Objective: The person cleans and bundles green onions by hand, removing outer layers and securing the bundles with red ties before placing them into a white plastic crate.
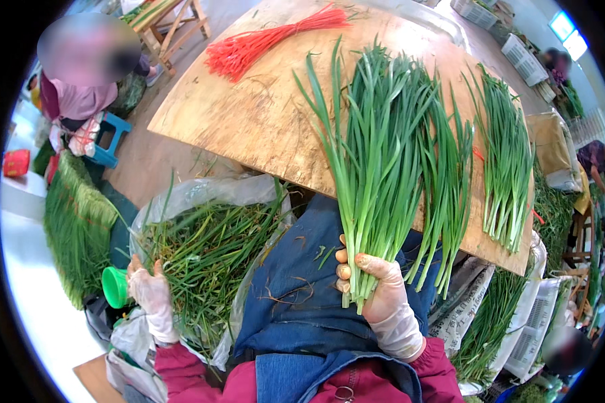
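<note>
My right hand (386, 295), in a thin whitish glove, is closed around the lower stems of a thick bunch of green chives (383, 148). The leaves of this bunch fan out over the wooden board (249, 127). My left hand (150, 290), gloved the same way, has its fingers apart beside a plastic-lined heap of loose chive trimmings (215, 248). A thinner clump of chives (447, 195) lies right of the held bunch, its stems over the board's edge. Farther right rests another bunch (505, 161) with a bit of red tie by it.
A bundle of red ties (272, 41) lies at the board's far side. On the left are a green cup (115, 287), a pile of chives (77, 228), a blue stool (111, 138) and a seated person (84, 101). More chives (494, 322) fill sacks at right.
</note>
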A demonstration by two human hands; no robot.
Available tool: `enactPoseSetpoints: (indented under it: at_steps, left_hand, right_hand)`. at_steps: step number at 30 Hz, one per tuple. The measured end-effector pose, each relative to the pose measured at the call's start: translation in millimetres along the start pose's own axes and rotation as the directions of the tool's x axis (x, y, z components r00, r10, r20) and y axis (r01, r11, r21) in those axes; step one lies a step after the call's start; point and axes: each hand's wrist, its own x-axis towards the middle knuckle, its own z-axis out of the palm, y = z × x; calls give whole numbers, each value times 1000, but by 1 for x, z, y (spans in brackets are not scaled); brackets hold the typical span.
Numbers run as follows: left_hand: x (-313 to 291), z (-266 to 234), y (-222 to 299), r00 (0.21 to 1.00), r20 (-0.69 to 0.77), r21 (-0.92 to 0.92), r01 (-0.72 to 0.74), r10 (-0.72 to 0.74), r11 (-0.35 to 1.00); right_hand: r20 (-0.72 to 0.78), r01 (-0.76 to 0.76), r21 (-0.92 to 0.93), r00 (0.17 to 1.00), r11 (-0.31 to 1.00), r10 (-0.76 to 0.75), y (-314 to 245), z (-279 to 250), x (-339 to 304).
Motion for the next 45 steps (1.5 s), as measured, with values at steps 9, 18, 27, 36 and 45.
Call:
enactPoseSetpoints:
  at_steps: [9, 18, 27, 36, 45]
  left_hand:
    - [-17, -106, 222, 472, 232, -923, 384, 851, 38]
    - [-25, -98, 264, 131, 395, -624, 765, 909, 161]
    - [-13, -104, 287, 124, 429, -641, 740, 895, 205]
    - [-22, -95, 292, 143, 373, -531, 843, 917, 85]
    - [-26, -100, 301, 129, 343, -700, 696, 930, 162]
  right_hand:
    - [-14, 178, -153, 983, 972, -183, -29, 32, -30]
    - [-289, 218, -293, 908, 931, -303, -48, 0, -31]
    - [-55, 245, -806, 876, 540, -479, -63, 5, -67]
    - [-274, 309, -598, 788, 739, -551, -101, -111, -79]
    - [-18, 276, -134, 960, 952, -281, -58, -54, -14]
